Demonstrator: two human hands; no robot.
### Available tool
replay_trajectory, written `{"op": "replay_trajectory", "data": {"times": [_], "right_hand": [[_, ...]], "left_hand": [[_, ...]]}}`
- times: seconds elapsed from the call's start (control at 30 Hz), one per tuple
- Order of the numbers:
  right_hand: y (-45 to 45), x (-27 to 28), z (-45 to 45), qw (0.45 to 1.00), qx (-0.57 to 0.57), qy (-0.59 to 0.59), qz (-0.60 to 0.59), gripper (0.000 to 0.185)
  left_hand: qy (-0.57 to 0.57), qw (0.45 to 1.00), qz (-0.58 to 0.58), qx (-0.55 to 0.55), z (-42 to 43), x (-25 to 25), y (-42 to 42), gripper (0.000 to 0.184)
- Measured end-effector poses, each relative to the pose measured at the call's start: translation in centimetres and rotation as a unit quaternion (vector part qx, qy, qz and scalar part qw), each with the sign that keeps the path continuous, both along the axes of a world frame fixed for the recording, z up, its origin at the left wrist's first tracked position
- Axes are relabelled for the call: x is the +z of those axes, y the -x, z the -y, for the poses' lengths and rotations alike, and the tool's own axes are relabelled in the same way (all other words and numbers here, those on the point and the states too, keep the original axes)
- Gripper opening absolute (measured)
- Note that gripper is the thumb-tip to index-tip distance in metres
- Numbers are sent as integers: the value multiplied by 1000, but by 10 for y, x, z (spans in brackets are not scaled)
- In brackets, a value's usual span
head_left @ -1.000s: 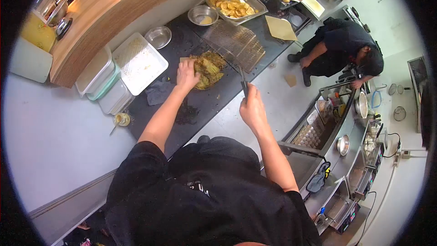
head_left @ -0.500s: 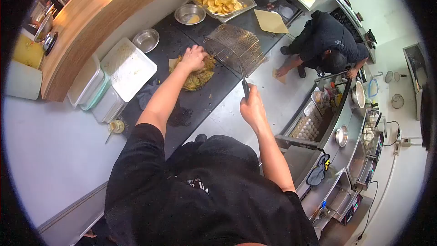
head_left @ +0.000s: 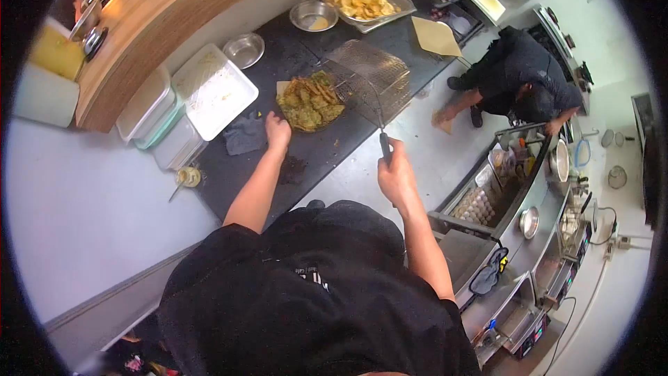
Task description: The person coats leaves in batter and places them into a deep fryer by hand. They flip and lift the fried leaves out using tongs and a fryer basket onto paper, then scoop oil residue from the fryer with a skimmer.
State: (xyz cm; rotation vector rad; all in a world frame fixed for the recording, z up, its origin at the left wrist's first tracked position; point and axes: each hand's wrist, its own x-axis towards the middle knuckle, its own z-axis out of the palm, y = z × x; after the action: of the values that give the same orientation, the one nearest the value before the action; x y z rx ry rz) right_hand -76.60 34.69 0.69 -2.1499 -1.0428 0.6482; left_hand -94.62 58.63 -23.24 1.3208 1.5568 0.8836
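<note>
Fried greenish-brown food [head_left: 310, 102] lies heaped on a plate on the dark counter [head_left: 320, 160], with a corner of brown paper showing at its left. Just left of the heap is my left hand [head_left: 277, 132], its fingers bent together; whether anything small is between them is hidden. My right hand [head_left: 394, 169] is wrapped round the black handle [head_left: 385, 145] of a wire fry basket [head_left: 372, 80]. The basket rests at the counter's front edge, right of the food. A grey cloth [head_left: 244, 135] lies below my left hand.
White trays [head_left: 214, 94] and tubs stand at left, near a small jar [head_left: 188, 177]. Metal bowls [head_left: 244, 50] and a pan of chips [head_left: 365, 5] line the counter's back. A co-worker [head_left: 522, 76] bends over at right, one hand holding brown paper near the floor.
My left hand has come off the fried food and moved to its left. My right hand still holds the basket. The co-worker has reached down to the brown paper on the floor.
</note>
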Motion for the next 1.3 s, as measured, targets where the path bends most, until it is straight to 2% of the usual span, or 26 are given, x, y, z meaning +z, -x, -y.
{"op": "replay_trajectory", "data": {"times": [0.03, 0.1, 0.2, 0.27, 0.33, 0.37, 0.4, 0.5, 0.57, 0.73, 0.77, 0.93, 0.97, 1.0, 1.07, 1.2, 1.27, 1.3], "right_hand": [[0, 1, 1, 1000, 8, 0, 0, 46], [-1, 6, 5, 1000, -10, -5, -8, 45], [-6, 23, 10, 999, -32, 7, -43, 44], [-18, 12, 18, 999, -23, -21, 9, 42], [-21, 27, 22, 987, -79, 24, -140, 41], [-24, 21, 28, 982, -88, -26, -166, 42], [-25, 25, 32, 982, -90, -29, -165, 42], [-29, 32, 46, 959, -114, -37, -257, 44], [-30, 34, 59, 953, -128, -34, -272, 43], [-39, 37, 100, 931, -167, -50, -320, 41], [-41, 41, 108, 929, -179, -49, -321, 42], [-55, 43, 146, 918, -213, -70, -326, 39], [-61, 38, 154, 918, -210, -77, -329, 36], [-60, 49, 155, 920, -223, -56, -317, 35], [-62, 52, 162, 906, -243, -78, -337, 33], [-68, 51, 173, 910, -229, -107, -329, 27], [-70, 57, 175, 906, -219, -122, -341, 26], [-68, 63, 177, 901, -219, -132, -351, 24]], "left_hand": [[0, 1000, 0, 8, 5, 0, -2, 57], [207, 959, 194, 11, 13, 3, -6, 56], [255, 933, 250, 40, 15, 9, -10, 56], [246, 935, 254, 22, 6, 3, -7, 57], [266, 931, 249, -8, -3, 7, -5, 54], [264, 932, 249, -10, -8, 9, -5, 54], [263, 934, 238, -30, -16, 5, -6, 52], [252, 945, 194, -76, -39, -6, -7, 46], [195, 967, 102, -125, -53, -18, -7, 38], [166, 973, 71, -144, -50, 11, 2, 31], [155, 970, 59, -178, -52, 17, 7, 31], [134, 946, 23, -294, -55, 138, 22, 31], [120, 945, -7, -305, -52, 180, 21, 30], [93, 943, 12, -320, -51, 216, 21, 31], [78, 934, -12, -348, -70, 265, 24, 29], [30, 927, -25, -374, -100, 376, 36, 31], [8, 935, 5, -354, -105, 430, 41, 31], [-24, 940, -18, -341, -115, 445, 46, 31]]}}
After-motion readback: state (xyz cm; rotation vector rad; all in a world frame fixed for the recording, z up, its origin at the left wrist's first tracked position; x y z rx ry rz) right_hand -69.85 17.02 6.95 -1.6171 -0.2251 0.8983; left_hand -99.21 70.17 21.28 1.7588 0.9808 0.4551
